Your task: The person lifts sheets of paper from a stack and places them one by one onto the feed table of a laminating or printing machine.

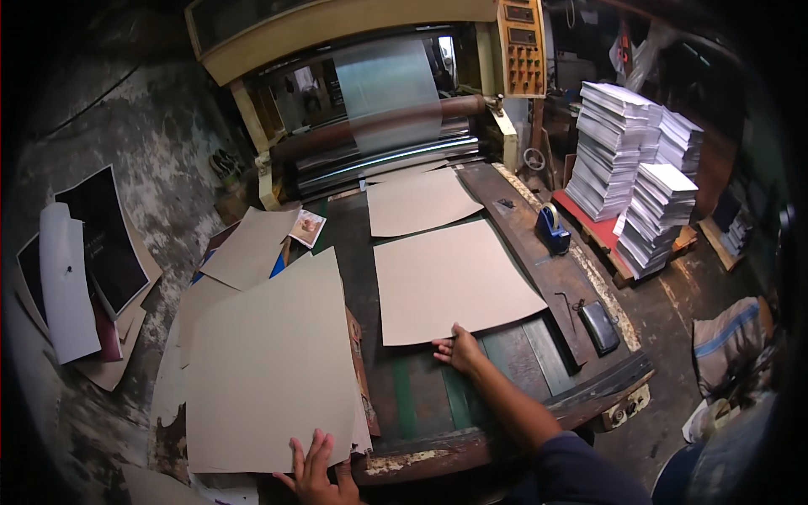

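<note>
My left hand (318, 473) has its fingers spread at the near edge of a large tan cardboard sheet (273, 370), the top one of a pile on the left. The fingertips touch its near right corner. At the near edge of another cardboard sheet (454, 282), my right hand (459, 348) has its thumb over the edge and its other fingers curled by it. This sheet lies flat on the machine's feed table (421, 396). Farther in, a third cardboard sheet (421, 202) lies close to the rollers (387, 162).
A laminating-type machine (353, 34) with hanging clear film (389, 88) stands ahead. On the table's right side are a blue tape dispenser (552, 229) and a black case (598, 326). Tall paper stacks (610, 151) stand at right. Dark printed sheets (101, 236) lean at left.
</note>
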Tool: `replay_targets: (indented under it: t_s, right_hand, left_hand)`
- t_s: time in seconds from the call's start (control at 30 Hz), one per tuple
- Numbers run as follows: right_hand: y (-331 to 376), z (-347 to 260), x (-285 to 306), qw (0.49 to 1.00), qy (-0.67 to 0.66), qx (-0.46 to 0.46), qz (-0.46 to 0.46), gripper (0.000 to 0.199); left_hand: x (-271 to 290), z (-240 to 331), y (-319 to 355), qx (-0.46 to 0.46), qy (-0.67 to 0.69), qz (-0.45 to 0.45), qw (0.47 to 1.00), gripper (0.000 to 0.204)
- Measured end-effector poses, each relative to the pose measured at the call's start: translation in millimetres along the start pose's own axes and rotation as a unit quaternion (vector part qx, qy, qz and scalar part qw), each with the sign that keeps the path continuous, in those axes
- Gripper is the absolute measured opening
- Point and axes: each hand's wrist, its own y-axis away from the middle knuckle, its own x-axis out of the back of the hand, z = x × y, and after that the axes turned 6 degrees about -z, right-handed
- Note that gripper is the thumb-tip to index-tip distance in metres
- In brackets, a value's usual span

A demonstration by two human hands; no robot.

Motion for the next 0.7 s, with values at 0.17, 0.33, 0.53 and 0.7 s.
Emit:
replay_targets:
  t_s: [0.17, 0.33, 0.53, 0.7]
  right_hand:
    - [-32, -16, -22, 0.999, -0.008, 0.049, -0.014, 0.051]
    - [-45, -40, -2, 0.995, -0.021, 0.094, 0.024, 0.056]
    - [135, -17, -94, 0.928, 0.048, -0.016, -0.368, 0.066]
    - [246, -8, -66, 0.933, 0.202, -0.079, -0.286, 0.043]
  left_hand:
    - [4, -1, 2, -0.017, -0.004, -0.010, 1.000, 0.032]
    - [-7, 10, -6, 0.063, 0.102, -0.033, 0.992, 0.024]
    - [20, 19, 5, -0.005, 0.108, -0.080, 0.991, 0.029]
    - [18, 19, -1, -0.224, 0.047, -0.177, 0.957, 0.044]
